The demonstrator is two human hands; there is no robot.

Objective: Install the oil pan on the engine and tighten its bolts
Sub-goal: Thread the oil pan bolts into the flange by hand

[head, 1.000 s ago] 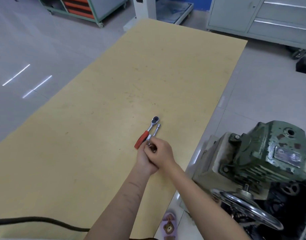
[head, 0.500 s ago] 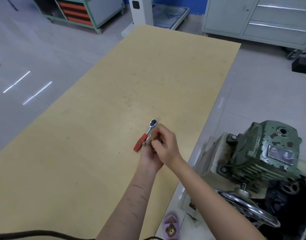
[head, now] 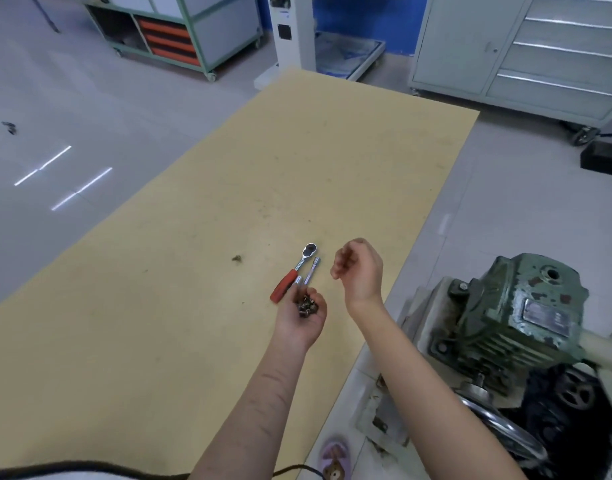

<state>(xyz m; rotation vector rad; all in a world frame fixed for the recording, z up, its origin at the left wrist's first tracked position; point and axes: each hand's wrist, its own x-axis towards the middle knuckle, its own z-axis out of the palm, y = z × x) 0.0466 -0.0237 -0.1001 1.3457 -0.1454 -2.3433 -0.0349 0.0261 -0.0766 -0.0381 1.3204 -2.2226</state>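
- We see our left hand [head: 302, 315] palm up over the worktop [head: 193, 209], fingers cupped round a small heap of bolts [head: 306, 305].
- Right hand [head: 361, 271] beside it, fingers loosely curled, holding nothing.
- Just beyond: red-handled ratchet [head: 294, 271] and extension bar [head: 311, 271], side by side.

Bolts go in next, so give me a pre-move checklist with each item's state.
1. Bolts gathered in the cupped left hand: ok.
2. Right hand free to take a tool, fingers loosely curled, holding nothing: ok.
3. Ratchet on the board, within reach: ok.
4. Extension bar beside the ratchet: ok.
5. Oil pan in place: cannot tell, none in view.
6. Bolt count: cannot tell, too small.
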